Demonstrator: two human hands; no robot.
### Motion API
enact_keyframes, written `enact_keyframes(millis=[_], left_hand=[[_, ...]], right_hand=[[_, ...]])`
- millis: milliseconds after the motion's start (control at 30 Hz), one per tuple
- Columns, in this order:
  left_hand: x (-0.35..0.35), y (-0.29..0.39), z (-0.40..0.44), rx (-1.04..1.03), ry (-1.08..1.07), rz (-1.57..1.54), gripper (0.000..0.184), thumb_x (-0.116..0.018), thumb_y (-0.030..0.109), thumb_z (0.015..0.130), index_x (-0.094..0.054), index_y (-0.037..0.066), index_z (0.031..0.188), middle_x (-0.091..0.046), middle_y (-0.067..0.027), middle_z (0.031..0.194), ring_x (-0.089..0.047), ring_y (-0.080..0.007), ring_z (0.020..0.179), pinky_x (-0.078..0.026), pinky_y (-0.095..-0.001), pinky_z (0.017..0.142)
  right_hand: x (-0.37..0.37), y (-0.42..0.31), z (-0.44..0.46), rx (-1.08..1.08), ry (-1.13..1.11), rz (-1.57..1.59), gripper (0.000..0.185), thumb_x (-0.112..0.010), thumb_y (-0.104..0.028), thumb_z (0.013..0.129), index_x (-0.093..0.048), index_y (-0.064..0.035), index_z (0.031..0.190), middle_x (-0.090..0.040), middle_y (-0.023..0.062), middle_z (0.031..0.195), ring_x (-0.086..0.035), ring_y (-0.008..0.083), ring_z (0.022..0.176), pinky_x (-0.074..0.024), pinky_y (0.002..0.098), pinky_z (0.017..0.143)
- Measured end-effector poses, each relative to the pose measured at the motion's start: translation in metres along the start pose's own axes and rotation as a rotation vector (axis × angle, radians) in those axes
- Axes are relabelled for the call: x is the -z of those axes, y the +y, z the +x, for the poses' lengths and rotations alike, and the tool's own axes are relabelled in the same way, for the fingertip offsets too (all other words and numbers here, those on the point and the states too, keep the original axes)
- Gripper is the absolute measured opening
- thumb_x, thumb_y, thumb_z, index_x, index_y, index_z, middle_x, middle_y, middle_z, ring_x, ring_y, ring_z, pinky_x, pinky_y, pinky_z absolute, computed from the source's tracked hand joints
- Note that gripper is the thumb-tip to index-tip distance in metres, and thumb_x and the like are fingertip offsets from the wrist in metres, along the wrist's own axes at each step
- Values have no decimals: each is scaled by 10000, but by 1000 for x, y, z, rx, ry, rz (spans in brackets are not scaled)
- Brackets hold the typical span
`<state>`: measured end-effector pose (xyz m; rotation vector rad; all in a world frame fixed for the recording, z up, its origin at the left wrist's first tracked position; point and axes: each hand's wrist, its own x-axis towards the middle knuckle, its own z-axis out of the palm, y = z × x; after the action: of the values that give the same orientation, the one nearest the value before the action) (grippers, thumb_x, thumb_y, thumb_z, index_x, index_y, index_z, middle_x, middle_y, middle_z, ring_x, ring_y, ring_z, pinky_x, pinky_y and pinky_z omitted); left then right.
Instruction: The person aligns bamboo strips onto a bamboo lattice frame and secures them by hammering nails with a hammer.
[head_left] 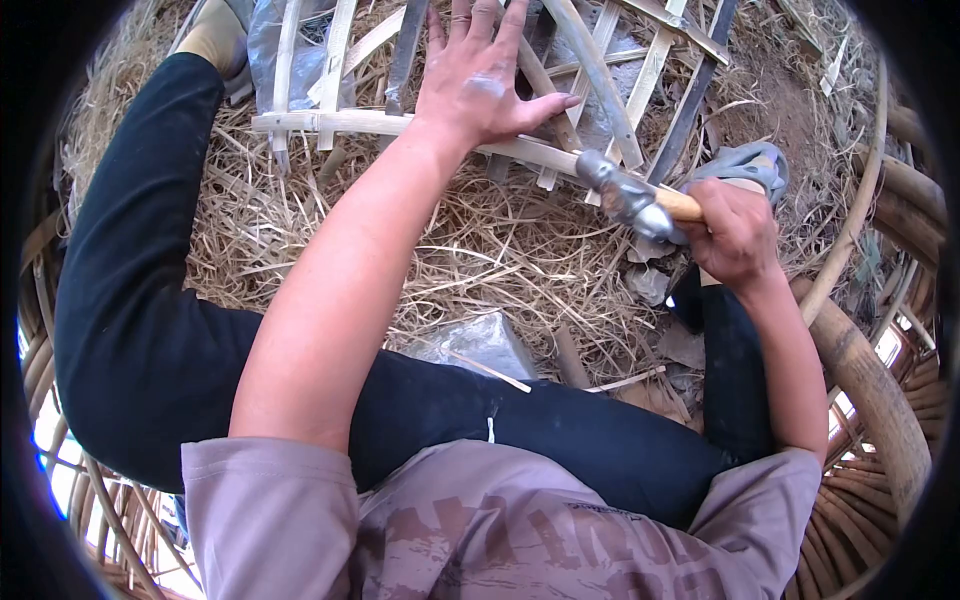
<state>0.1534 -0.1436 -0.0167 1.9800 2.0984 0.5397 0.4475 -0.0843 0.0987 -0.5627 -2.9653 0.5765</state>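
Note:
My left hand (478, 80) lies palm down with its fingers spread over a lattice of flat bamboo strips, the thumb pointing right. Beneath its wrist runs a long pale crosspiece strip (350, 121), with upright strips (655, 75) crossing it at angles. In my right hand (737, 232) is a ball-peen hammer (630, 198), gripped by its wooden handle close to the head. The metal head is over the right end of the crosspiece; whether it touches the strip I cannot tell. My left fingertips reach the top edge of the view.
Loose shavings (470, 270) cover the ground around the lattice. A grey block (480, 343) lies by my legs, with clear plastic (265, 60) at the upper left. Thick curved bamboo poles (865, 390) stand on the right. My legs bracket the work, feet near the lattice sides.

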Motion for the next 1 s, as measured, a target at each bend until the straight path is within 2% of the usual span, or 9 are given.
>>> enact_keyframes(millis=[167,333,467,667,767,867,900,933,1000], left_hand=[[3,1,1,-4,6,-11,1237,-785,600,741,-185,-47,1608,-35,-287,1688,43,-475,1574,-49,-570,1288],[-1,1,0,1,8,-12,1232,-787,602,733,-206,-50,1602,-42,-289,1686,36,-477,1574,-58,-574,1284],[2,3,2,11,-26,40,1228,-764,625,743,-207,-54,1601,-23,-285,1690,59,-468,1576,-50,-569,1287],[6,5,1,29,-46,29,1213,-749,620,762,-195,-53,1606,5,-282,1694,77,-452,1580,-32,-561,1290],[3,3,0,15,-17,10,1203,-738,628,766,-207,-54,1602,-33,-290,1689,50,-465,1578,-28,-560,1288],[6,1,-2,2,32,-32,1188,-741,628,763,-236,-62,1587,-103,-300,1677,-6,-486,1571,-37,-565,1286],[-1,-2,-2,-27,101,-32,1195,-728,681,757,-251,-23,1596,-120,-265,1684,-35,-478,1571,-79,-590,1271],[-10,-5,-2,-56,165,-32,1202,-716,734,752,-266,15,1605,-137,-231,1690,-64,-470,1571,-120,-615,1257],[-19,-8,-4,-62,209,-21,1215,-700,788,745,-275,59,1619,-150,-189,1704,-84,-447,1578,-157,-641,1243]], right_hand=[[-13,4,4,-18,-66,-38,240,-762,-158,834,-549,-77,911,-567,74,743,-642,258,637,-494,397,547],[-5,16,0,-168,20,-10,201,-711,-243,959,-601,-75,967,-639,123,690,-647,316,588,-484,427,526],[6,20,4,-232,59,-2,216,-705,-255,964,-596,-68,962,-631,145,703,-637,361,607,-474,442,533],[25,6,9,-189,75,-92,225,-697,-267,968,-585,-72,947,-614,148,688,-634,360,627,-458,463,537],[54,-19,15,-291,0,-122,232,-691,-268,970,-583,-66,931,-608,151,680,-631,368,642,-453,478,546],[95,-63,27,-514,14,3,233,-636,-279,1030,-587,-55,987,-542,109,628,-567,243,558,-418,405,519],[109,-81,32,-620,20,66,233,-622,-282,1044,-591,-54,1007,-523,92,616,-545,208,543,-404,385,510],[121,-100,39,-617,81,141,238,-565,-285,1085,-598,-49,1086,-449,6,623,-452,91,552,-325,280,478],[140,-133,50,-724,245,548,252,-546,-284,1095,-592,-38,1125,-421,-35,648,-425,54,559,-283,234,472]])
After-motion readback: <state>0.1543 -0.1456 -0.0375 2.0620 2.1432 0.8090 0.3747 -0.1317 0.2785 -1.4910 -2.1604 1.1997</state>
